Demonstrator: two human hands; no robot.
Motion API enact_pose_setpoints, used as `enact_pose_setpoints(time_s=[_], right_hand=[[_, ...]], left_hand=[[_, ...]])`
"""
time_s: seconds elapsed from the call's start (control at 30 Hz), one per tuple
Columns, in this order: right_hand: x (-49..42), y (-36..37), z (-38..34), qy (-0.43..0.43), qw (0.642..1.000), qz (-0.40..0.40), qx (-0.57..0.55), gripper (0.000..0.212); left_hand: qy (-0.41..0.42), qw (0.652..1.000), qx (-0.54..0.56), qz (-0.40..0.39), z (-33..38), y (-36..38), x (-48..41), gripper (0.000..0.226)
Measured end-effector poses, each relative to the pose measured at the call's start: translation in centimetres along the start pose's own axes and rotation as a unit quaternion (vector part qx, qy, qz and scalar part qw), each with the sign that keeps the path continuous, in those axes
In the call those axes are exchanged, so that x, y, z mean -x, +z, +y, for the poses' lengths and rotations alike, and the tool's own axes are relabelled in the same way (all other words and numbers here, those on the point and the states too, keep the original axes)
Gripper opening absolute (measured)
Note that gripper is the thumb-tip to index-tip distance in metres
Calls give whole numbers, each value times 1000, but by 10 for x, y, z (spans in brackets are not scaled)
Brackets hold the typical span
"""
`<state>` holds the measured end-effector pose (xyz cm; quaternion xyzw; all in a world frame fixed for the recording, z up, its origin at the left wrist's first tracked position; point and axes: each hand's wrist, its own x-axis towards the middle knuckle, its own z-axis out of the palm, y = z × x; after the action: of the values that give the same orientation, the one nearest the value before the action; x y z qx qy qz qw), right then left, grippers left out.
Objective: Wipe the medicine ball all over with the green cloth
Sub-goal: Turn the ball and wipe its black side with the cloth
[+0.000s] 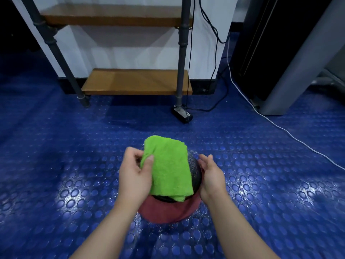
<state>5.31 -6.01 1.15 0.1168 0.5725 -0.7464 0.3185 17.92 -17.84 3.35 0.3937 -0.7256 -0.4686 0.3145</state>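
In the head view, the medicine ball (194, 170) sat on the blue studded floor (74, 146) directly below the person, its black upper part showing at the right and its red lower part nearest the camera. The folded green cloth (168, 165) lay draped over the top and front of the ball, hiding most of the black surface. The left hand (133, 176) held the cloth at its left edge, the thumb pinching the fabric against the fingers, so that grip was closed on the cloth. The right hand (211, 176) was wide, fingers relaxed, cupped against the ball's right side and holding nothing. The step in hand looked like wiping the upper surface. To do it well, the right hand would probably need to brace the ball so it could not roll on the smooth floor, while the left pressed the cloth flat and swept in overlapping strokes instead of dragging a bunched edge. The red underside seemed uncovered, so the ball would likely have to be turned to reach it. A wooden shelf (136, 81) and a white cable (280, 128) lay well apart.
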Motion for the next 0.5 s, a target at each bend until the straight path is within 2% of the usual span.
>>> enact_pose_setpoints(time_s=[0.07,0.1,0.17,0.2,0.3,0.37,0.5], right_hand=[[0,3,5,-27,996,19,81,26],[0,5,9,-44,989,22,139,29],[2,6,17,-75,969,31,234,42],[3,7,19,-84,958,46,270,46],[11,5,24,-100,924,89,358,52],[16,6,28,-120,913,91,379,52],[15,10,31,-150,897,104,402,52]], left_hand=[[-26,1000,-1,-8,-6,-14,-4,22],[-11,999,-35,-14,-7,-19,-3,25],[75,990,-113,-30,-5,-25,1,45],[122,980,-143,-63,-1,-23,4,58],[177,932,-273,-159,4,0,12,79],[191,910,-330,-163,-3,13,18,79],[174,935,-289,-105,-11,22,20,61]])
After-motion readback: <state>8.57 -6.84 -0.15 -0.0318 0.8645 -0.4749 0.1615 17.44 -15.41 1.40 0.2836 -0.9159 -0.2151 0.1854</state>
